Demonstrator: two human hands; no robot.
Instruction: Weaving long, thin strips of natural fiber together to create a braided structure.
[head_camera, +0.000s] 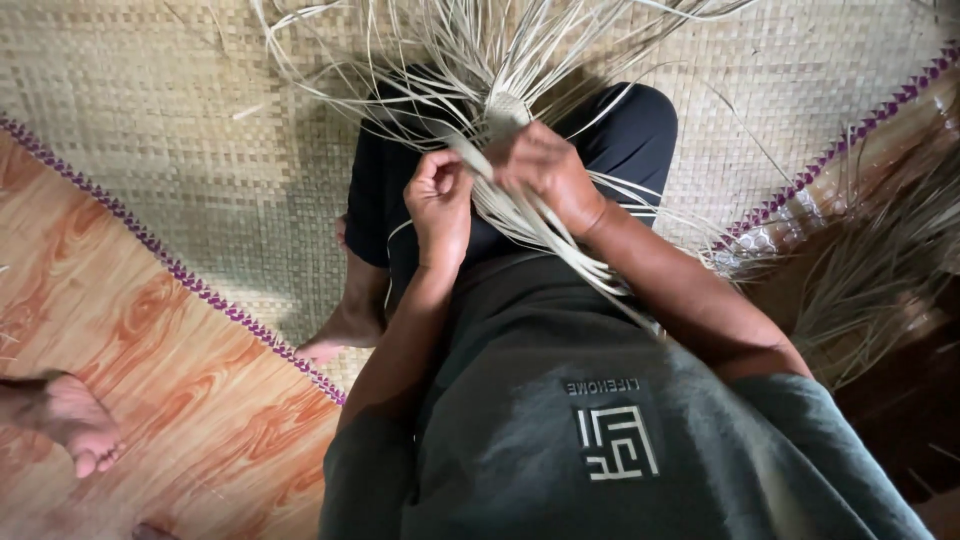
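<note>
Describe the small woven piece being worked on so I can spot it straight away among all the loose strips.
Start at the big woven mat with the purple edging, then the dark-trousered lap in its middle. Just above the right hand and left hand sits the small woven piece. Unlike the loose pale strips fanning out around it, its strips are tightly interlaced into a flat patch.

Home floor used as hand-weaving spot. Woven straw mat (200, 150) with purple stitched edging (150, 245) spread over wood-pattern vinyl floor (180, 400). Loose pale straw strips (420, 50) across mat's far edge; further heap (880, 270) off mat's right edge. Bare foot (70, 420) on floor, near left.
</note>
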